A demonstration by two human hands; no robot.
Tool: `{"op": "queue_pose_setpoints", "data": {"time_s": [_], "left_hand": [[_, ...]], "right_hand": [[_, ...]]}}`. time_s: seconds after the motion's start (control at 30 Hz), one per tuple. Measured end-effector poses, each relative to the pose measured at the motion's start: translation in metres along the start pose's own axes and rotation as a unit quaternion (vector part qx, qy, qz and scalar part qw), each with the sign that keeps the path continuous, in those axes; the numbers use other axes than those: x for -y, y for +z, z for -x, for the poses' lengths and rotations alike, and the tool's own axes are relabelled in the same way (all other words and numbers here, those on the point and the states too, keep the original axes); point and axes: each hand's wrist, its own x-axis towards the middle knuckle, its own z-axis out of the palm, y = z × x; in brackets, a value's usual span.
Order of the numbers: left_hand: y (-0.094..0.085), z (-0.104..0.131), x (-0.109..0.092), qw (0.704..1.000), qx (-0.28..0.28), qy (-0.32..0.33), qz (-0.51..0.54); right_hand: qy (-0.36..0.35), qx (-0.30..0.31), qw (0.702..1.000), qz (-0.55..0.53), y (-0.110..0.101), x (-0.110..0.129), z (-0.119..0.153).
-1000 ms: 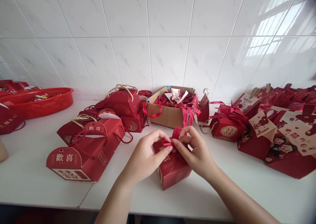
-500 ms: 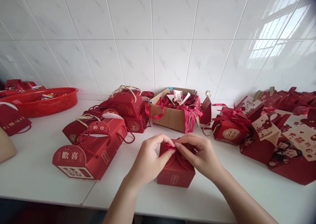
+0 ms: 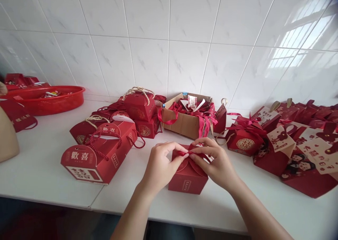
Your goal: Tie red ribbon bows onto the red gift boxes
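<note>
A small red box with curved top flaps stands upright on the white table, near its front edge. Over its top, my left hand pinches a red ribbon between thumb and index finger. My right hand pinches the same ribbon from the other side, and the fingertips of both hands nearly meet at its middle. Part of the lid is hidden behind my fingers.
Red gift boxes with rope handles lie to the left. Behind stands a cardboard box of ribbons. More decorated boxes crowd the right. A red basin and a person's arm are at far left.
The camera view has tilted and shifted slightly. Both hands remain at the ribbon, with the right hand's fingers a little more spread. More of the other person's arm shows at the left.
</note>
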Motion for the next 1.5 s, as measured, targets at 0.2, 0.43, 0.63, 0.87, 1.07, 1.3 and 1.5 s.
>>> {"op": "queue_pose_setpoints", "data": {"time_s": [0.2,0.43,0.63,0.87,1.07,1.3,1.5], "left_hand": [[-0.002,0.001,-0.001,1.0,0.004,-0.003,0.01],[0.001,-0.001,0.006,0.999,-0.014,-0.009,-0.046],[0.011,-0.005,0.013,0.998,-0.017,-0.022,0.055],[-0.01,0.003,0.001,0.998,0.063,-0.017,0.017],[-0.007,0.003,-0.001,0.998,0.036,-0.043,-0.022],[-0.02,0.004,-0.001,0.994,0.092,-0.046,-0.025],[-0.03,0.007,-0.006,0.984,0.153,-0.081,0.03]], "right_hand": [[0.077,0.048,0.989,-0.117,-0.002,-0.001,-0.002],[0.121,0.135,0.95,-0.256,-0.004,0.0,-0.003],[0.138,0.118,0.938,-0.296,0.003,-0.004,-0.005],[0.124,0.104,0.947,-0.278,0.004,-0.002,-0.006],[0.12,0.1,0.95,-0.271,0.004,-0.002,-0.003],[0.12,0.157,0.946,-0.255,-0.012,0.0,-0.003],[0.105,0.266,0.94,-0.188,-0.037,-0.006,-0.002]]}}
